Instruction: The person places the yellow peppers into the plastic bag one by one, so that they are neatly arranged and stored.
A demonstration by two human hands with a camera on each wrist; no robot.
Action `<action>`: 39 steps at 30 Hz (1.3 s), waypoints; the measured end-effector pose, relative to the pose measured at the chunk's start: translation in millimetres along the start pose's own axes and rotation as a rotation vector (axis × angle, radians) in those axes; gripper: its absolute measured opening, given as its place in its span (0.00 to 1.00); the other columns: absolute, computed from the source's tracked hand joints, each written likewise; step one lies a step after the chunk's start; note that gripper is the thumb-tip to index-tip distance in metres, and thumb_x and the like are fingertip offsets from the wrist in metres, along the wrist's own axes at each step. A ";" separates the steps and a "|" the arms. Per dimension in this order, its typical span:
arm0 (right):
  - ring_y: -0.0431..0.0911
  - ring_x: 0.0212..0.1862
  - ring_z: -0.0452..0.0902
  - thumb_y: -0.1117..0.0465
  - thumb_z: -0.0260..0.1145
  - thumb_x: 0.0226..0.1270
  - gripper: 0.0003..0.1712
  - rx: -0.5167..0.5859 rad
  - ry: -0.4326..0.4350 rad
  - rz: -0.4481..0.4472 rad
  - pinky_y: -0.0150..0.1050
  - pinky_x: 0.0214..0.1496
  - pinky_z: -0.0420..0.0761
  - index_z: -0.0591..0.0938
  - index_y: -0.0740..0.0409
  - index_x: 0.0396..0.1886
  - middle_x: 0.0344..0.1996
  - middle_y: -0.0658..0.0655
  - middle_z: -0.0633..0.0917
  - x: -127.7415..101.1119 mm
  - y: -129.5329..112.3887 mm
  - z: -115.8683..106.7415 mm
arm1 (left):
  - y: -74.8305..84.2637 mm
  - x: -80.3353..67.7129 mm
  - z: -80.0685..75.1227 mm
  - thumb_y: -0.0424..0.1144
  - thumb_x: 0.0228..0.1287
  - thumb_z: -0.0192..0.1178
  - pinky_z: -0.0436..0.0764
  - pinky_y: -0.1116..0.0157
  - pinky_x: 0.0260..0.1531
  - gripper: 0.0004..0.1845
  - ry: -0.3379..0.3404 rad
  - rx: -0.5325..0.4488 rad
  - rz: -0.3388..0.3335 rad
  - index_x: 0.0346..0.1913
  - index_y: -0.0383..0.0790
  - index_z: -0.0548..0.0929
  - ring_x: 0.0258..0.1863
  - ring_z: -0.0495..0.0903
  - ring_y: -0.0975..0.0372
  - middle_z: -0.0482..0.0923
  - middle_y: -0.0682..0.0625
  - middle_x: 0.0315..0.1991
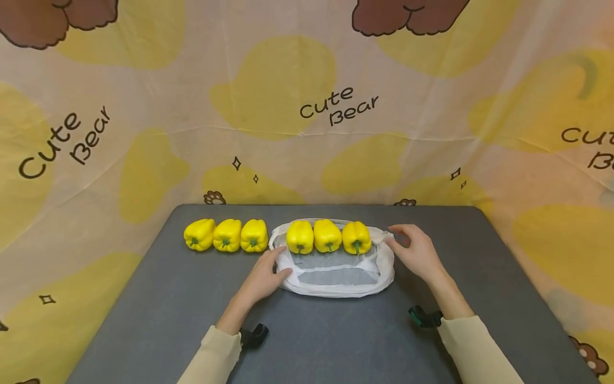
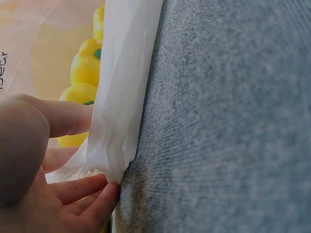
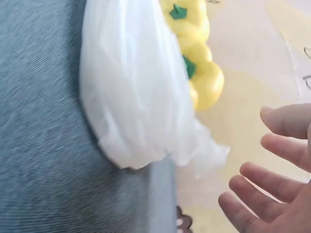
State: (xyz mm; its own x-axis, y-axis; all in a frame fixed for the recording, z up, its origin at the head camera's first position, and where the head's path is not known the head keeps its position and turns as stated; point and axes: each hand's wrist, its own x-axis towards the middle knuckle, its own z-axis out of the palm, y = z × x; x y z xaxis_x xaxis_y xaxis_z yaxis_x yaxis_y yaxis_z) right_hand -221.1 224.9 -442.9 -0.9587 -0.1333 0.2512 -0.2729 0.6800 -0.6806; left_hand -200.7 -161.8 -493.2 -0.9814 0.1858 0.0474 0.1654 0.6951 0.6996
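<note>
A white plastic bag (image 1: 345, 290) lies with its mouth spread wide on the grey table. Three yellow bell peppers (image 1: 328, 235) sit in a row along the far side of its opening. My left hand (image 1: 263, 274) touches the bag's left rim, thumb and fingers apart; in the left wrist view the thumb tip is hidden behind the plastic. At the bag's far right corner is my right hand (image 1: 416, 250), its fingers loosely extended and apart from the plastic in the right wrist view. Another three yellow bell peppers (image 1: 227, 236) stand in a row left of the bag.
The grey table (image 1: 336, 341) ends at a back edge against a patterned cloth wall (image 1: 273, 85). Black straps with devices (image 1: 424, 317) sit on both wrists, low over the table.
</note>
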 end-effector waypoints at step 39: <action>0.65 0.61 0.74 0.53 0.67 0.72 0.30 0.061 -0.204 0.071 0.63 0.61 0.75 0.76 0.61 0.69 0.66 0.69 0.75 -10.1 34.2 25.5 | 9.9 -16.0 -39.2 0.42 0.71 0.64 0.77 0.47 0.57 0.27 -0.014 0.095 0.040 0.70 0.42 0.76 0.57 0.78 0.49 0.77 0.42 0.64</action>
State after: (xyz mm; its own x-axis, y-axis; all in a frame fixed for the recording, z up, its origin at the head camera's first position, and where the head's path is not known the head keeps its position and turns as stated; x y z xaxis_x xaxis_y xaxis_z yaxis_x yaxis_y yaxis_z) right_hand -222.8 231.1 -486.2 -0.9704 -0.2338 0.0606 -0.2021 0.6486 -0.7338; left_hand -187.2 -185.0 -459.1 -0.9726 0.2237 0.0637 0.2135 0.7493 0.6269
